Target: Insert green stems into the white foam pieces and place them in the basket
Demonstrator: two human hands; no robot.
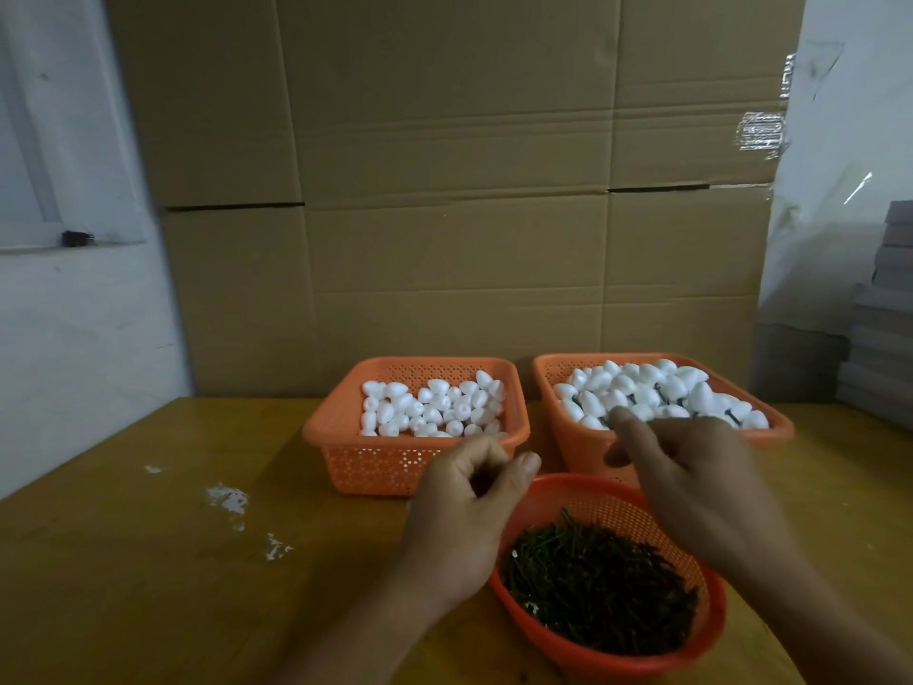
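Note:
My left hand point(469, 501) hovers just in front of the left orange basket point(346, 457), which holds plain white foam pieces point(435, 407). Its fingers are loosely curled and I see nothing in them. My right hand point(691, 482) reaches over the front rim of the right orange basket point(583, 447), fingers spread and blurred, with the fingertips at the foam pieces with green stems point(662, 388) piled inside. A round orange bowl point(637, 655) of loose green stems point(598, 580) sits nearest me, partly under my right wrist.
All three containers stand on a yellow-brown table point(148, 585) with white foam crumbs point(229, 499) on its left part. Large cardboard boxes point(444, 190) form a wall right behind the baskets. Stacked grey boards point(884, 328) stand at the right edge.

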